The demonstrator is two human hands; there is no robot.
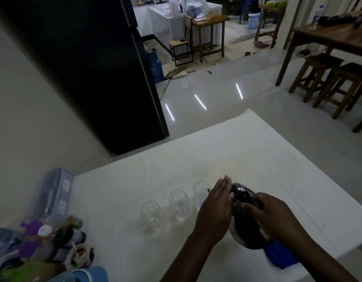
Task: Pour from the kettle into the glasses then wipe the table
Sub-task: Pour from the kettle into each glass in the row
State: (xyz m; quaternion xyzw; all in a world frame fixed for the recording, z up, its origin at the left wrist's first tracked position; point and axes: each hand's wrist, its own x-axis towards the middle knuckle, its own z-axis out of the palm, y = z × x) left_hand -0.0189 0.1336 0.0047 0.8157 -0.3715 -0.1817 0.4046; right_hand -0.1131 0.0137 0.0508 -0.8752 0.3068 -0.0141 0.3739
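Observation:
A shiny dark kettle is tilted forward over the white table. My right hand is shut on its black handle. My left hand lies flat against the kettle's lid and left side, fingers straight. Three clear glasses stand in a row: one at the left, one in the middle, one partly behind my left hand. A further glass rim shows just past the kettle's spout. A blue cloth lies under the kettle near the table's front edge.
Bottles and a small bowl crowd the table's near-left corner, with a large plastic bottle against the wall. A black fridge stands beyond the table. Wooden stools and a wooden table stand at the far right.

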